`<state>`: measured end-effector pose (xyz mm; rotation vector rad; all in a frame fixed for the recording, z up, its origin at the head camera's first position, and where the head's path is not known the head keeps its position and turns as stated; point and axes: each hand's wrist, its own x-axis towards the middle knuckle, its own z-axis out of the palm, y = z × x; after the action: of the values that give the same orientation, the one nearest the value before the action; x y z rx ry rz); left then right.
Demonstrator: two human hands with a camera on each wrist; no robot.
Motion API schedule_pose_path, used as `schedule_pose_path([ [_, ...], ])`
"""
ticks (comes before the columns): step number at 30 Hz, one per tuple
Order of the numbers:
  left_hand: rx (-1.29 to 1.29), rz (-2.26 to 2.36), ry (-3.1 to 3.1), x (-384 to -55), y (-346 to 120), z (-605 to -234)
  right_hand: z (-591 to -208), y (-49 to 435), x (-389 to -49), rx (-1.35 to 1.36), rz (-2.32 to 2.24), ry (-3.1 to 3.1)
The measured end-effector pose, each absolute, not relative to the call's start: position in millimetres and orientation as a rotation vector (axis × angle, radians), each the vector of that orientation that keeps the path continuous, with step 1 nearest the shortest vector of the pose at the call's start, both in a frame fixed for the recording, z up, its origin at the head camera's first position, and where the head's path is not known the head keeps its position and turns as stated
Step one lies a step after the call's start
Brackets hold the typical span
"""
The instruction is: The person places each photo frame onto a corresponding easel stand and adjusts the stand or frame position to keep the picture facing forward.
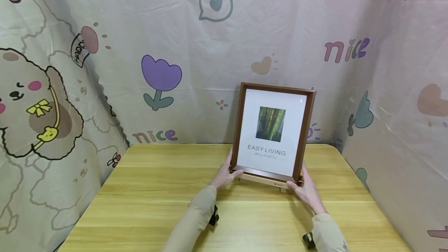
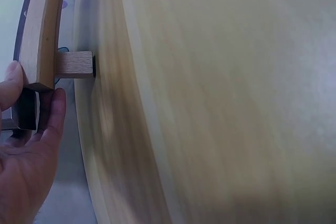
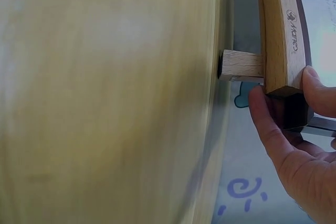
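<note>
A brown picture frame (image 1: pixel 303 135) leans back slightly on a small light wooden easel, whose front ledge (image 1: pixel 262 181) shows beneath it. Behind its front is a white sheet reading "EASY LIVING" with a green bamboo print (image 1: pixel 271 124). My left hand (image 1: pixel 224 175) grips the frame's lower left corner, thumb in front and fingers behind. At the lower right corner, my right hand (image 1: pixel 308 189) holds it likewise. Both wrist views show fingertips by the ends of the ledge (image 2: pixel 39 35) (image 3: pixel 275 35), close to a short easel leg (image 2: pixel 76 65) (image 3: pixel 241 65). The easel's back is hidden.
The wooden table (image 1: pixel 157 189) reaches back to a patterned cloth (image 1: pixel 217 49) hanging behind, with more cloth on the left and right sides. A black device (image 1: pixel 213 216) sits under the left wrist, and another black device (image 1: pixel 309 240) under the right.
</note>
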<state>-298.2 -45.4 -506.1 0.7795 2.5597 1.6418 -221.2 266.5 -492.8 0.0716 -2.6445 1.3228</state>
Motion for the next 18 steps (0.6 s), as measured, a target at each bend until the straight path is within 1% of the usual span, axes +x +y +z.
schedule_pose_path([
  [10, 0.698, 1.609, 2.594, -294, -51, -505, -491, 259, -223, 0.068, 1.36, -2.648],
  [18, 0.713, 1.616, 2.616, -292, -58, -506, -492, 256, -227, 0.091, 1.396, -2.641],
])
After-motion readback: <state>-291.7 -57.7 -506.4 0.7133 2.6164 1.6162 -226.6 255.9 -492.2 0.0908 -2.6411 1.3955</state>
